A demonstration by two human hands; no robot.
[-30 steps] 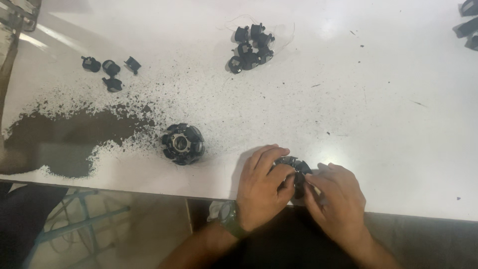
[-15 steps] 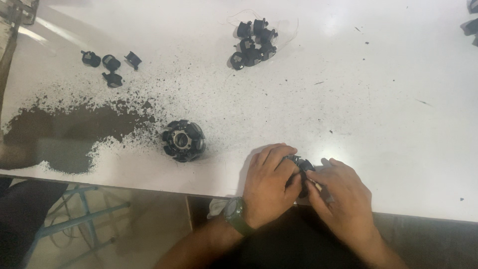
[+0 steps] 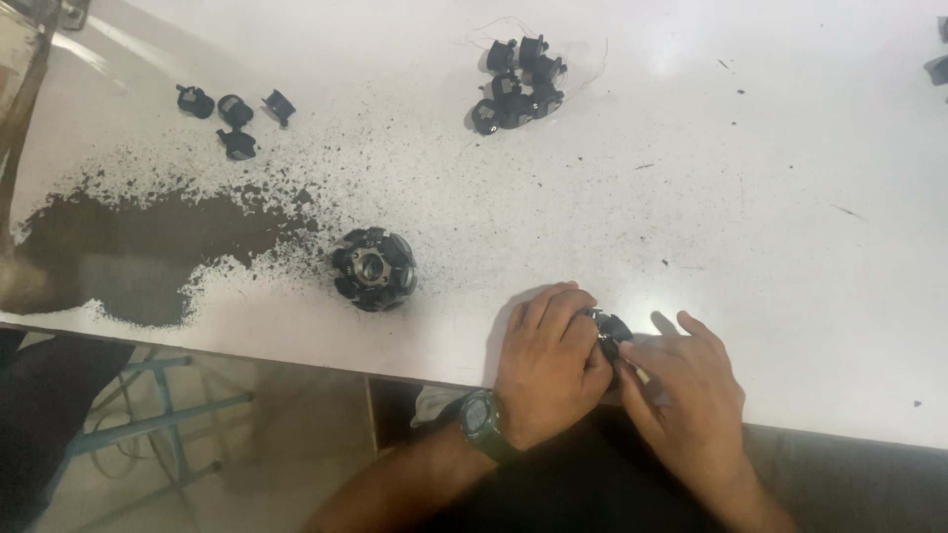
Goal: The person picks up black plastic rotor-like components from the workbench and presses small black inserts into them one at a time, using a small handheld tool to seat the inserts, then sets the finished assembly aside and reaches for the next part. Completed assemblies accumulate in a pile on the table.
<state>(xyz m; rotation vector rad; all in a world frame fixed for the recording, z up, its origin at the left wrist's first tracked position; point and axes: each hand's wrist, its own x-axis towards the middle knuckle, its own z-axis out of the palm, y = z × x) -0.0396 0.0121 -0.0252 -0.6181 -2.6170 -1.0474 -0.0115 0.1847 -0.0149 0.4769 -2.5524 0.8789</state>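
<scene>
— Looking at the near edge of the white table point(image 3: 790, 197), what do the hands hold?

— Both work on one small black part point(image 3: 610, 331) lying right at the table edge. The left hand point(image 3: 548, 365), with a dark watch point(image 3: 479, 419) on its wrist, curls its fingers over the part from the left. The right hand point(image 3: 686, 395) pinches it from the right with thumb and forefinger. So both are closed on the part, though most of it is hidden under the fingers and its exact shape may not be told.

— Has anything shifted since half a second ago?

— Little. The hands keep the same pose on the part at the same spot; only the view has drifted slightly, so the things on the table sit a touch differently in frame.

— What lies around?

— A round black ring of segments point(image 3: 373, 268) rests left of the hands, well apart. Beyond it spreads a dark patch of powder point(image 3: 138, 247). A few small black pieces point(image 3: 235, 111) lie at far left, and a cluster of black pieces point(image 3: 515, 84) with thin wires sits at the far side.
</scene>
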